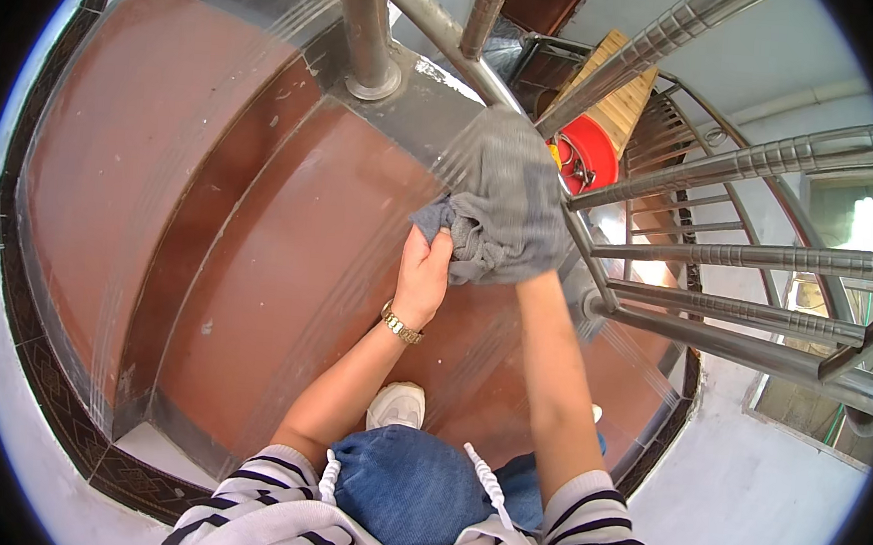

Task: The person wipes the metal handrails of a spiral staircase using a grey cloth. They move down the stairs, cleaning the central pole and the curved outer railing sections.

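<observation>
My left hand (423, 275) grips one edge of a grey cloth (512, 202), its thumb pressed on a bunched, bluish-grey corner. A gold-coloured metal watch or bracelet (402, 324) circles that wrist. The right forearm reaches up to the cloth, and my right hand is hidden beneath or behind it, so its grip does not show. Slightly blurred, the cloth lies in front of the stair railing's lower metal rail (497, 85) and the grey edge of a reddish-brown stair step (336, 191).
Metal balusters (730, 255) run along the right. Beyond the railing stand a red basin (590, 151) with metal items inside and a wooden board (605, 95). A higher step (155, 90) rises at left. My shoe (397, 405) is on the stairs, near a white wall (753, 487).
</observation>
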`<action>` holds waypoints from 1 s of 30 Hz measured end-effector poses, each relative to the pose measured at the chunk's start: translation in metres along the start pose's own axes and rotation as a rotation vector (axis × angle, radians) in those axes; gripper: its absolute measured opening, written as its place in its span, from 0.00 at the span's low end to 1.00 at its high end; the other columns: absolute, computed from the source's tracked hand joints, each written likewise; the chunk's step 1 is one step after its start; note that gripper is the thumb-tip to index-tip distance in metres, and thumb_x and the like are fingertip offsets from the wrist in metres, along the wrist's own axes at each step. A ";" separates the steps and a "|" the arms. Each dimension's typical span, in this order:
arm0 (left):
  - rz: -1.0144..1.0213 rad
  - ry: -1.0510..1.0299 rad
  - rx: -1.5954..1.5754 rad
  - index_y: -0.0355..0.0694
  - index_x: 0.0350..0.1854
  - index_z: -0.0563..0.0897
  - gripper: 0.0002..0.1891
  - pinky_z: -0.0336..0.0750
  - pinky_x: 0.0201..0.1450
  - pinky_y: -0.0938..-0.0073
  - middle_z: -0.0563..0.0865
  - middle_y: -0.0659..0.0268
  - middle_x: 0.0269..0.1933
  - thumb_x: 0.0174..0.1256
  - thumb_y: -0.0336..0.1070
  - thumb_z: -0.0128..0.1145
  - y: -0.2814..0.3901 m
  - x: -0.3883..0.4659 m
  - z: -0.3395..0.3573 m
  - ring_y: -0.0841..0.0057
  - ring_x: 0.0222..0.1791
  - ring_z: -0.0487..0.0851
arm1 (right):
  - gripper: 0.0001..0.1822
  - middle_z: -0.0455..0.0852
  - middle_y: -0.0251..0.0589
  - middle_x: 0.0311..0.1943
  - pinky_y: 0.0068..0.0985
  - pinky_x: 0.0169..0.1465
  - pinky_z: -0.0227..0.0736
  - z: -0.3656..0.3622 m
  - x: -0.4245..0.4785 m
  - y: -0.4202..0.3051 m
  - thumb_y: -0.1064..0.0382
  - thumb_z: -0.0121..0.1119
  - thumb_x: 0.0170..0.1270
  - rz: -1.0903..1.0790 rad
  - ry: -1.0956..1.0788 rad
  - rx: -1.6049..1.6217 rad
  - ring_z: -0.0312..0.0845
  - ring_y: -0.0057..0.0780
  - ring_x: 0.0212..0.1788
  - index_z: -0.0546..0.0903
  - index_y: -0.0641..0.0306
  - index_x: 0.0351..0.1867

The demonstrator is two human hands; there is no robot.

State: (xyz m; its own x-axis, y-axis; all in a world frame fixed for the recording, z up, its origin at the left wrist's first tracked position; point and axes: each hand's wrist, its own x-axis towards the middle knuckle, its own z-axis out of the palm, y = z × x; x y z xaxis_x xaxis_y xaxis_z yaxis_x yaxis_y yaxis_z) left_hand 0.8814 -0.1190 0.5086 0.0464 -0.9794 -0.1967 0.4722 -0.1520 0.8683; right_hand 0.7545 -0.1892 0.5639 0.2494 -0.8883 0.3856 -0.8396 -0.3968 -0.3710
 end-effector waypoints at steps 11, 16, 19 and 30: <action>0.033 -0.039 -0.209 0.36 0.36 0.75 0.06 0.68 0.38 0.81 0.75 0.73 0.33 0.63 0.29 0.44 0.030 0.006 -0.019 0.85 0.32 0.70 | 0.29 0.76 0.53 0.53 0.38 0.60 0.64 0.013 -0.018 0.003 0.53 0.61 0.52 -0.047 -0.080 -0.013 0.69 0.49 0.56 0.74 0.61 0.56; 0.081 -0.095 -0.550 0.34 0.40 0.76 0.11 0.71 0.50 0.69 0.82 0.61 0.40 0.60 0.34 0.45 0.043 0.018 -0.025 0.70 0.42 0.78 | 0.23 0.80 0.52 0.43 0.40 0.51 0.70 -0.013 0.077 -0.041 0.50 0.54 0.59 0.109 0.157 0.072 0.75 0.51 0.46 0.75 0.63 0.50; 0.007 -0.119 -0.790 0.33 0.42 0.78 0.15 0.67 0.57 0.63 0.83 0.57 0.45 0.59 0.38 0.46 0.049 0.039 -0.022 0.63 0.49 0.78 | 0.20 0.80 0.52 0.41 0.40 0.48 0.70 0.010 0.099 -0.047 0.50 0.49 0.63 0.220 0.229 0.055 0.75 0.52 0.44 0.76 0.64 0.45; -0.376 -0.204 -0.731 0.32 0.49 0.77 0.25 0.65 0.63 0.61 0.81 0.56 0.53 0.67 0.52 0.44 0.061 0.009 -0.063 0.62 0.56 0.76 | 0.33 0.75 0.41 0.56 0.36 0.61 0.65 -0.036 0.002 -0.037 0.45 0.56 0.61 0.043 0.416 0.869 0.70 0.39 0.57 0.68 0.67 0.60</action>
State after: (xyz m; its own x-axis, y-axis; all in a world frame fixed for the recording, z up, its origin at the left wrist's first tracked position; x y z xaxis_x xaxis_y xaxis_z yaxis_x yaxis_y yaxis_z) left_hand 0.9658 -0.1287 0.5311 -0.3541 -0.8964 -0.2665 0.8781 -0.4167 0.2350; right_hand 0.7690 -0.1680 0.6086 -0.1047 -0.8192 0.5638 -0.1518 -0.5471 -0.8232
